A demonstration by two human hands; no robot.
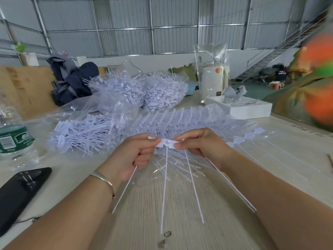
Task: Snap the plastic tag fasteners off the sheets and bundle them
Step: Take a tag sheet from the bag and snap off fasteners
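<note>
Hands (167, 150) pinching unlabelled white tag fasteners (166, 143)

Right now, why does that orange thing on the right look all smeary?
In the head view, the orange thing sits close at the wide-angle edge and is blurred; the hands and white tags look sharp, and the wall beams bend.

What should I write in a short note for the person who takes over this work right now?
Left hand and right hand both pinch the heads of a short white plastic strip of tag fasteners, tails hanging down. Unsnapped white fastener sheets lie just behind the hands. Loose fasteners fill the clear plastic bags at left. Done: many snapped off. Left: finish the strip and sheets, then bundle.
</note>
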